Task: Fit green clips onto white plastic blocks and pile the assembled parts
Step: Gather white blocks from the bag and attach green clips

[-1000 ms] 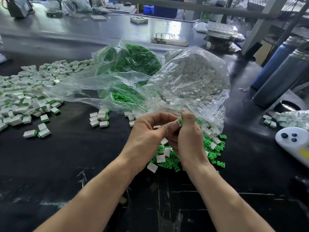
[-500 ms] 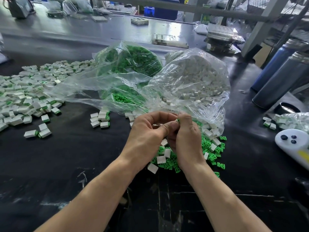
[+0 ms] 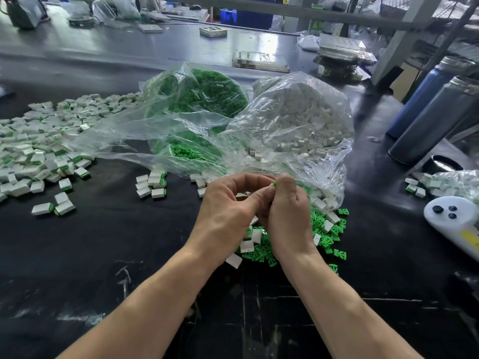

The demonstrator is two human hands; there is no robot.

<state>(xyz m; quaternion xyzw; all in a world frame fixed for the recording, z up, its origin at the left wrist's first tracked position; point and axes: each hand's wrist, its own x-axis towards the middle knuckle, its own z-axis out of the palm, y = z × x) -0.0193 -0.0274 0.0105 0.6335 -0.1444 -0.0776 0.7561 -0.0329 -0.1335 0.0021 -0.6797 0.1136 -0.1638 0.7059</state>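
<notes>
Both hands meet mid-tabletop, fingers curled. Left hand [image 3: 228, 216] and right hand [image 3: 287, 218] pinch one small part [image 3: 273, 184] between the fingertips, green clip and white edge just visible; mostly hidden, so can't tell if the clip is seated. Under the hands: loose clips [image 3: 261, 251] mixed with blocks [image 3: 246, 246]. Behind them, clip bag [image 3: 207, 94] left of block bag [image 3: 298, 120], touching. Assembled pile [image 3: 39, 146] along left edge, small cluster [image 3: 151, 183] between pile and hands. White controller [image 3: 456, 224] at right edge, two dark cylinders [image 3: 435, 117] behind it.
</notes>
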